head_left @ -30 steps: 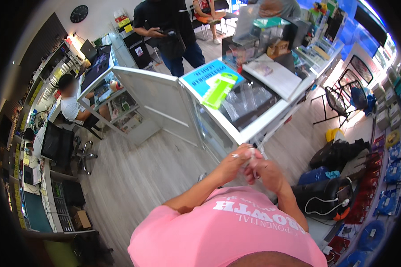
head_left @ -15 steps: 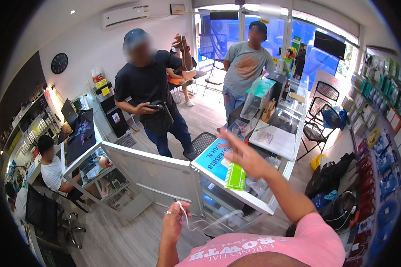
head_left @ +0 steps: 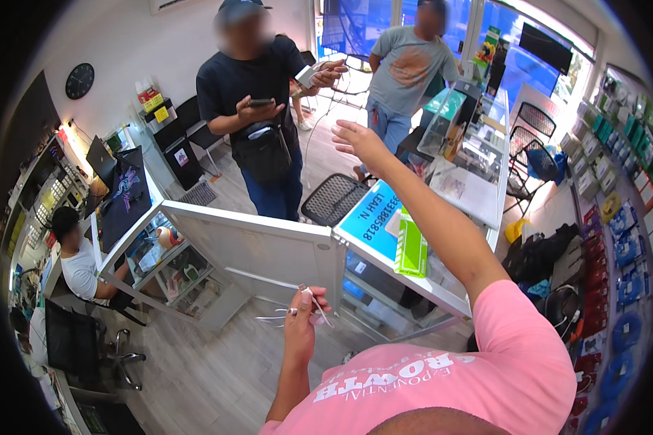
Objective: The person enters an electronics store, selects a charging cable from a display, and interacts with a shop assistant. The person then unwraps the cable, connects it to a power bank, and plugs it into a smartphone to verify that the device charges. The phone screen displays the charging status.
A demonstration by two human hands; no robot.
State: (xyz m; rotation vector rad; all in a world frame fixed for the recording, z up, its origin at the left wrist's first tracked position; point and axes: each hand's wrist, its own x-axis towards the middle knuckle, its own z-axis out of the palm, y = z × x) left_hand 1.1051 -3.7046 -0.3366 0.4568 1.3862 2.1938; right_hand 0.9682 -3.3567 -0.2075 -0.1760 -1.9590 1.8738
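White-rimmed, the surface (head_left: 442,295) stood at three o'clock. At six, the left hand (head_left: 300,326) pinched a white cable (head_left: 308,293) between its fingers; gathering the trailing loops seemed wise. The right hand (head_left: 363,147), fingers spread and empty, had stretched farther out than before, to one o'clock.

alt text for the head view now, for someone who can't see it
Left hand holding a white cable and open right hand stretched forward, in a shop. A person in black with a phone stands beyond a white partition; a green packet lies on the counter.
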